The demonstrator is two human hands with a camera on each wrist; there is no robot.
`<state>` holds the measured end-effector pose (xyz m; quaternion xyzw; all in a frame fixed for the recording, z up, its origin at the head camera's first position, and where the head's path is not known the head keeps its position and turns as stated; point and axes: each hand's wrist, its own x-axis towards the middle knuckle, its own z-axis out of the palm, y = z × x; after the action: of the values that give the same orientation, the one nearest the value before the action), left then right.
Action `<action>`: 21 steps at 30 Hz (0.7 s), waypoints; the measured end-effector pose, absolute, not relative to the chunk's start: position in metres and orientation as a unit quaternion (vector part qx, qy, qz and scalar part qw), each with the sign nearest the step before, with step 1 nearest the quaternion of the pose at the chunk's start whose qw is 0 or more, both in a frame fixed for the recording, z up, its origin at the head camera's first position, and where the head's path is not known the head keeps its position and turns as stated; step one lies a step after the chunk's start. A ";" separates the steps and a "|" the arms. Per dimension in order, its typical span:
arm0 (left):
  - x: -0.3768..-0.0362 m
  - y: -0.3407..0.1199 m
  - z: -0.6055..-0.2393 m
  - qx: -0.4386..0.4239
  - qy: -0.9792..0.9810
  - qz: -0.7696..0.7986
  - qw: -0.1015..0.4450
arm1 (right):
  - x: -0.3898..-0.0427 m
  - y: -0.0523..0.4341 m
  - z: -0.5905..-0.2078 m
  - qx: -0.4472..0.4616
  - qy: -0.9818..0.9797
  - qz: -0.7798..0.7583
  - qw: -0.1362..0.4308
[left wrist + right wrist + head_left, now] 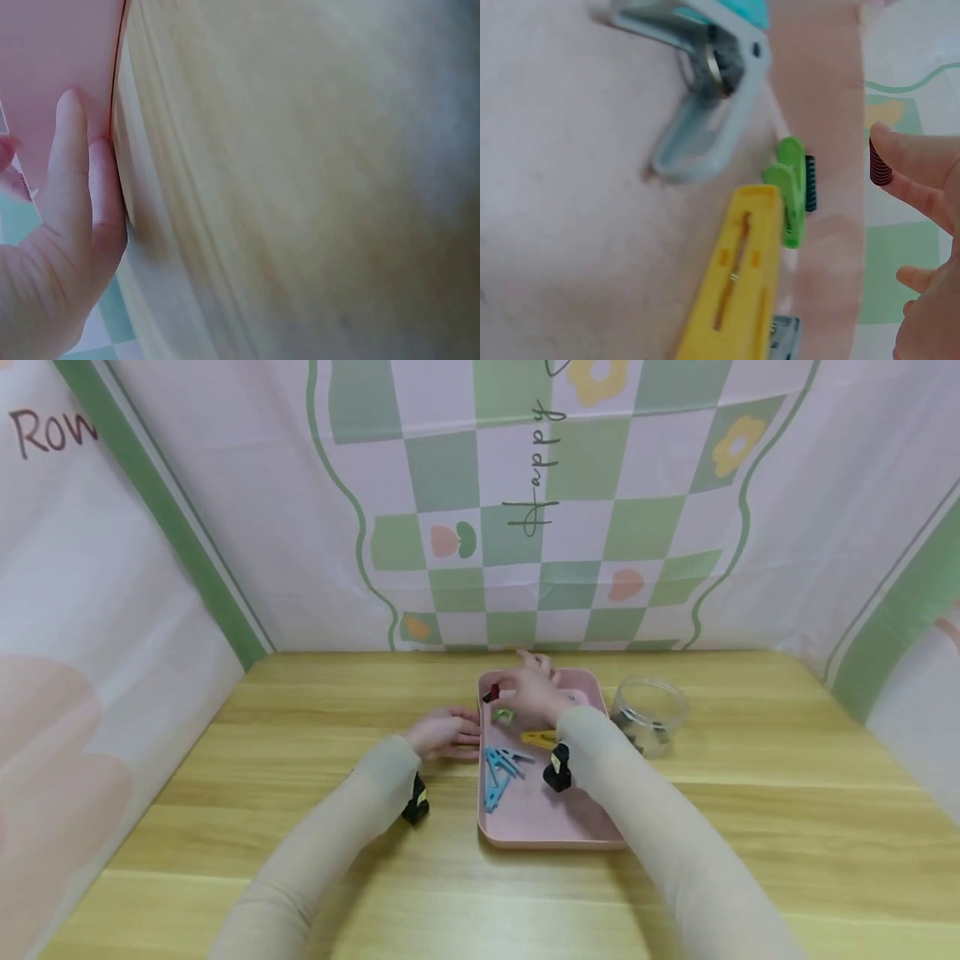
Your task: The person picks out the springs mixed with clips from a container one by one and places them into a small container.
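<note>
Right hand [534, 693]: our grip pinches a small red clip [491, 694] between fingertips, above the far left corner of the pink tray [525, 827]. The clip's long axis cannot be read from the head view; the right wrist view shows only its ribbed dark-red end [880, 163], standing roughly upright in that picture against a fingertip [915, 161].

Left hand [444, 733]: fingers straight, resting on the tabletop [300, 827] with the fingertips touching the tray's left wall; it holds nothing. The left wrist view confirms the contact, a finger [75, 172] lying along the pink wall.

In the tray: a green clip [795, 191], a yellow clip [735, 281] and a blue clip [498, 770]. The wrist view shows green touching yellow; the head view alone shows a clear jar [648, 714] just right of the tray.
</note>
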<state>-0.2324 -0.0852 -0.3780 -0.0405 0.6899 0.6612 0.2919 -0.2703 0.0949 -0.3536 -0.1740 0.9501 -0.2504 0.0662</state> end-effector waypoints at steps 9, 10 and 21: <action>-0.231 -0.084 -0.376 -0.043 0.690 0.660 0.293 | -0.265 0.101 -0.338 -0.177 0.939 -0.293 0.040; -0.231 -0.084 -0.376 -0.044 0.690 0.661 0.293 | -0.264 0.101 -0.336 -0.178 0.939 -0.293 0.037; -0.232 -0.085 -0.378 -0.040 0.688 0.663 0.294 | -0.252 0.107 -0.316 -0.201 0.935 -0.293 0.025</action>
<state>-0.2324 -0.0849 -0.3781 -0.0400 0.6875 0.6626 0.2943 -0.2521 0.1067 -0.3157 -0.2006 0.9345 -0.2928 0.0254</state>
